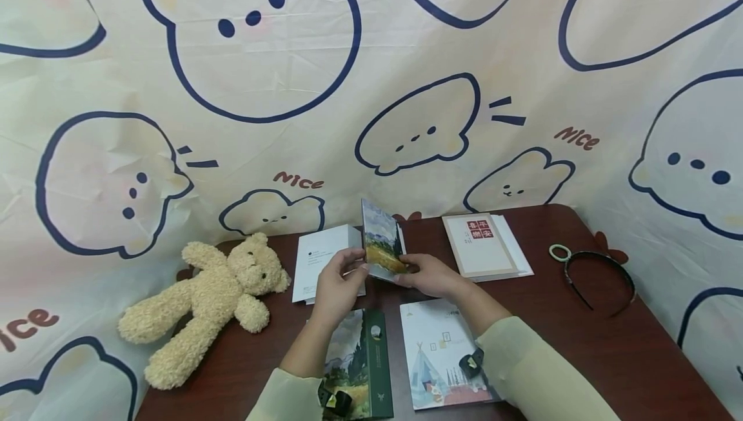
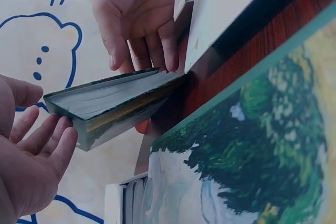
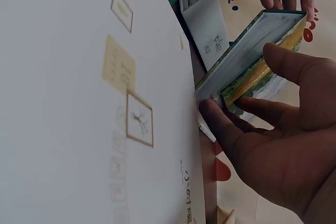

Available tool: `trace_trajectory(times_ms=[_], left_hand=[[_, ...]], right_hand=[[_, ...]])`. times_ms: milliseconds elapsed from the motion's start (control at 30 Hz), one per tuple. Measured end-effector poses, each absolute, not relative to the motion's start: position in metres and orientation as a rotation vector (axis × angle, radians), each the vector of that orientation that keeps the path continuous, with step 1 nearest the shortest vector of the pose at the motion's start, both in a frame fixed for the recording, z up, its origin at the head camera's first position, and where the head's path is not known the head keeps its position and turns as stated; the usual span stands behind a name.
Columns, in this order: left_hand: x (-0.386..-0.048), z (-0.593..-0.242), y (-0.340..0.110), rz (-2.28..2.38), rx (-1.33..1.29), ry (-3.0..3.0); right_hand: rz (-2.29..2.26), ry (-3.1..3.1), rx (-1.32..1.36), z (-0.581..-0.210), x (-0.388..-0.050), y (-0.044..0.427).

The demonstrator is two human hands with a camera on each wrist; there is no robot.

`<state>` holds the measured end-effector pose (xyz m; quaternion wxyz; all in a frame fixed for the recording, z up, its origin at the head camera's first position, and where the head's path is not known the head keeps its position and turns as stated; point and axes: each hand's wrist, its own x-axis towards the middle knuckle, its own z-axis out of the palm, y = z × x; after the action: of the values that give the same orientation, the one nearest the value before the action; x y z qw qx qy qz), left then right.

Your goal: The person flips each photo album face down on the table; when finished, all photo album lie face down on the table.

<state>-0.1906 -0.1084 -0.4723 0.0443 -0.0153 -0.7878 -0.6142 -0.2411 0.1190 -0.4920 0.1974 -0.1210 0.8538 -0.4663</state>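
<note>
A small thick book [image 1: 380,234] with a painted landscape cover is held tilted up above the back middle of the table. My left hand [image 1: 339,282] grips its left side, with fingertips against the spine in the left wrist view. On the opposite side my right hand [image 1: 432,276] pinches the lower right part. In the right wrist view the right thumb lies over the cover's edge, and pale inner pages of the book [image 3: 252,45] show. Below the hands lie a green-spined painted book [image 1: 377,356] and a white book with a tent drawing [image 1: 429,350].
A white box-like book [image 1: 325,256] lies behind my left hand. Further right is a cream book [image 1: 478,247] with a red stamp, atop a white one. A teddy bear [image 1: 217,298] lies on the left, and a dark headband [image 1: 629,279] with a pale green ring [image 1: 559,253] on the right.
</note>
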Motion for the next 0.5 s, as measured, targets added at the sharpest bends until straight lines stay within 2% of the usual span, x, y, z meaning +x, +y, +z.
trace_trajectory(times_ms=[500], left_hand=[[-0.195, -0.458, -0.108, -1.854, -0.081, -2.388]], right_hand=[[-1.472, 2.248, -0.328, -0.499, -0.242, 0.109]])
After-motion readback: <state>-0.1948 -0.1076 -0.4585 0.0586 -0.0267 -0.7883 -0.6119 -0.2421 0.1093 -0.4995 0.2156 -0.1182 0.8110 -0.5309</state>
